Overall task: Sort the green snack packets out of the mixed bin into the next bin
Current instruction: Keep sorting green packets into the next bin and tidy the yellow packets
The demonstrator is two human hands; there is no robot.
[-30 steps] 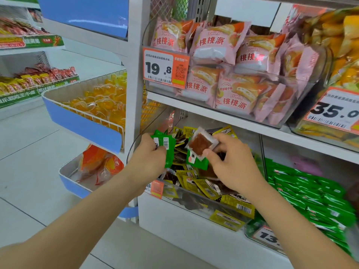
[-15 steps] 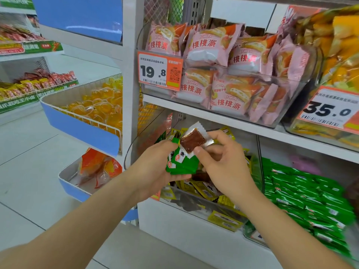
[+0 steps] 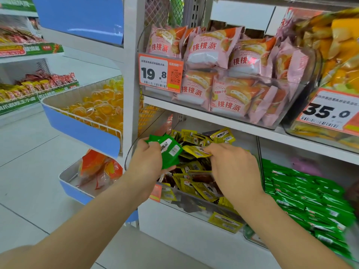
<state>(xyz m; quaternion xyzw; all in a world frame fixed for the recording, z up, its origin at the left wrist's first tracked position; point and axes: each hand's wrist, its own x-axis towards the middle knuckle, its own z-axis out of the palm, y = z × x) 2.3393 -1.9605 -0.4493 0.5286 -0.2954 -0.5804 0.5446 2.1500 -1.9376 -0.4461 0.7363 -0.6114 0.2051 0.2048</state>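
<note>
At the left of the shelf front, the left hand (image 3: 147, 162) is clamped on a small sheaf of green packets (image 3: 169, 152), thumb over them and fingers curled behind, held above the near-left corner of the mixed bin (image 3: 194, 207). Inside that bin lie mostly yellow packets (image 3: 194, 188) over some dark ones. The right hand (image 3: 233, 167) reaches across the pile, its fingertips (image 3: 208, 150) at the edge of one raised yellow packet (image 3: 195, 152). Whether they pinch it or only nudge it cannot be told.

The step in hand looks like digging for further green ones. It would go best if the right hand lifts or sweeps yellow packets aside while the left hand keeps its sheaf squeezed flat so none slips back. To the right, past the divider, the next bin (image 3: 250, 234) already holds rows of green packets (image 3: 310, 200). The sheaf should go there, well inside the wall.
</note>
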